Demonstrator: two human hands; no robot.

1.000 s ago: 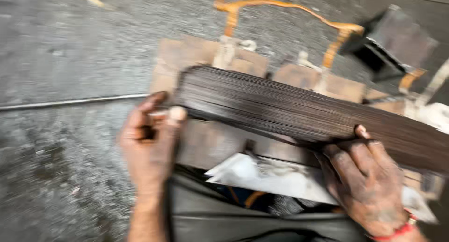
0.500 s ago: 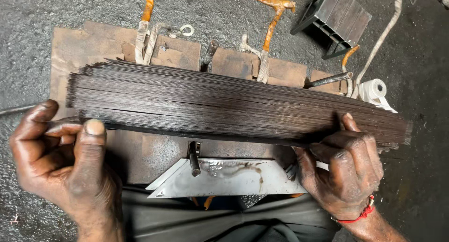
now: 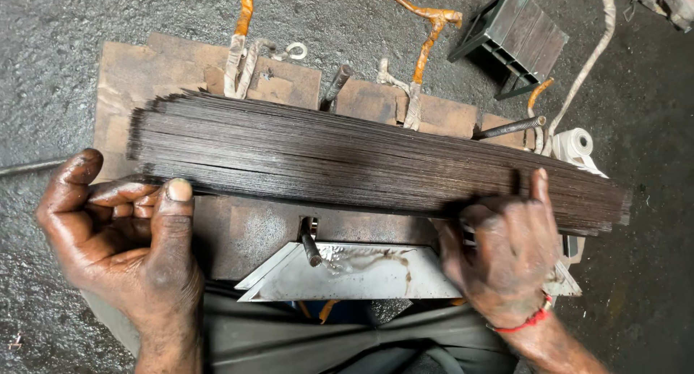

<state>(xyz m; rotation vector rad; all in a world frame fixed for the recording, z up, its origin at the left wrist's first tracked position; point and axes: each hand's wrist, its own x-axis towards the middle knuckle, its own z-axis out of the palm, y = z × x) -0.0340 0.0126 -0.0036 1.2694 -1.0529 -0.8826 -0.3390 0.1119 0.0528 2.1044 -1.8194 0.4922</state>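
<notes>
On the rough grey floor, a long stack of thin dark metal sheets (image 3: 361, 164) lies across a brown paper-wrapped block (image 3: 246, 222). The left hand (image 3: 126, 236) pinches the stack's near-left edge, thumb on top; the right hand (image 3: 510, 258) curls over its right end. A small white tape roll (image 3: 575, 144) sits just beyond.
</notes>
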